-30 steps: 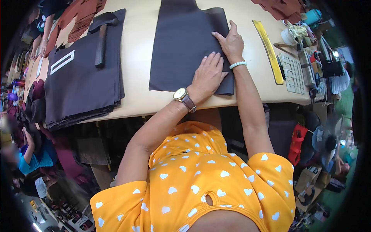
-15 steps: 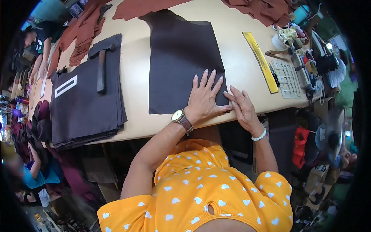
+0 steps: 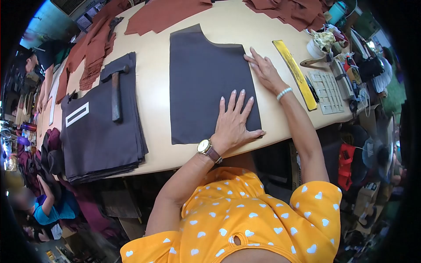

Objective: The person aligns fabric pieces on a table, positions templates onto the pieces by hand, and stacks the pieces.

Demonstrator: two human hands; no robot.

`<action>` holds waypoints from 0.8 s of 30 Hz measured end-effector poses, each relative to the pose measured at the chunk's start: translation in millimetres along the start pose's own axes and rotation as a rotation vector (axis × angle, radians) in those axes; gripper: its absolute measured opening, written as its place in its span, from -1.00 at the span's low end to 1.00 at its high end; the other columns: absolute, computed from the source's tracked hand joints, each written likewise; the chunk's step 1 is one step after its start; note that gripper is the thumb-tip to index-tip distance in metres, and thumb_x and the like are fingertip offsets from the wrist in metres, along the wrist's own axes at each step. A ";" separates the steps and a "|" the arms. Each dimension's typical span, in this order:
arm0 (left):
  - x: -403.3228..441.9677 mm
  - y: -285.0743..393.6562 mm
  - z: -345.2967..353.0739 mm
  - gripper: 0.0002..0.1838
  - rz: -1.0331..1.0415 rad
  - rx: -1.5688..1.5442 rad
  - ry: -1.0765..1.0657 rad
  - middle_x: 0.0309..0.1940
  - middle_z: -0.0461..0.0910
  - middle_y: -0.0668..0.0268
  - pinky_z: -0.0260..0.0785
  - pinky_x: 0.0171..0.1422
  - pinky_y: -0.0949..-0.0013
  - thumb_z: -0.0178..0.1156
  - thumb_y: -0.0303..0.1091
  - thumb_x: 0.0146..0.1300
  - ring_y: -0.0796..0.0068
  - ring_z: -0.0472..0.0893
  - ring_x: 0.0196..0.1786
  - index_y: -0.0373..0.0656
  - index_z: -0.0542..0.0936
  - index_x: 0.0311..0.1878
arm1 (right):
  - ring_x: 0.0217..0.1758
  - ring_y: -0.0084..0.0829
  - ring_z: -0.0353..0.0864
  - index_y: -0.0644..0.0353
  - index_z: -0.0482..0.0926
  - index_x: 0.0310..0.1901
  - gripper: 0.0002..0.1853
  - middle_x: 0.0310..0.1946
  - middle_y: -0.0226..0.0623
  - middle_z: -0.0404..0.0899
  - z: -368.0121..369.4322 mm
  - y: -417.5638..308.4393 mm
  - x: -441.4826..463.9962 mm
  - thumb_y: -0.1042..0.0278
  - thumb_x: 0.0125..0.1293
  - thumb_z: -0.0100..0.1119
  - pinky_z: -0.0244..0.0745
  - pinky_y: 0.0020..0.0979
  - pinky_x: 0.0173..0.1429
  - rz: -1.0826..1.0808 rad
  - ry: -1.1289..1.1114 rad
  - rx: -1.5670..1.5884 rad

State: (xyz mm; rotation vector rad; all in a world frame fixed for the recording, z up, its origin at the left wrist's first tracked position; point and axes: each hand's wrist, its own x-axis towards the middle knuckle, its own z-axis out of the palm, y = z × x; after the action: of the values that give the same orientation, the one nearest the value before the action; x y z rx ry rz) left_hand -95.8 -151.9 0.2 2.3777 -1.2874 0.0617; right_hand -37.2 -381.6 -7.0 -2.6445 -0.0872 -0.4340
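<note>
A dark cut fabric piece (image 3: 201,83) with a curved notch at its upper right lies flat on the table before me. My left hand (image 3: 234,120) rests on its lower right part, palm down with fingers spread. Along the piece's upper right edge lies my right hand (image 3: 265,70), its fingers stretched out and fingertips by the edge. Neither hand grasps anything. To the left is a stack of dark fabric pieces (image 3: 101,149), bearing a hammer (image 3: 115,94) and a white rectangular frame template (image 3: 77,114).
Right of the fabric lie a yellow curved ruler (image 3: 294,74) and a pale slotted template (image 3: 326,92). Rust-coloured fabric (image 3: 169,15) covers parts of the table's (image 3: 151,87) far side. At the left, a co-worker (image 3: 46,65) reaches over the table; another person (image 3: 55,208) is lower down.
My right hand has moved from the lower right corner up to the upper right edge. The fabric's top edge now lies flatter. My left hand stays on the fabric; the view has shifted slightly.
</note>
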 end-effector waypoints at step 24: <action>1.9 16.5 -43.3 -0.67 0.023 -0.118 0.121 -0.17 0.54 0.11 0.30 -0.06 0.16 0.14 -0.26 0.20 0.13 0.50 -0.12 -0.23 0.48 -0.02 | 0.28 -0.16 0.31 0.27 -0.03 0.38 -0.25 0.22 -0.36 0.42 1.7 -47.6 -50.9 0.27 0.26 0.10 0.01 -0.09 0.38 0.008 0.017 -0.002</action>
State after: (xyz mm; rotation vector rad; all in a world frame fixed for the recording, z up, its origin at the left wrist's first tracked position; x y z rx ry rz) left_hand -101.0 -144.2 45.7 2.2250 -1.2275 0.1309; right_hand -91.2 -337.7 -4.2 -2.6413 -0.0713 -0.4547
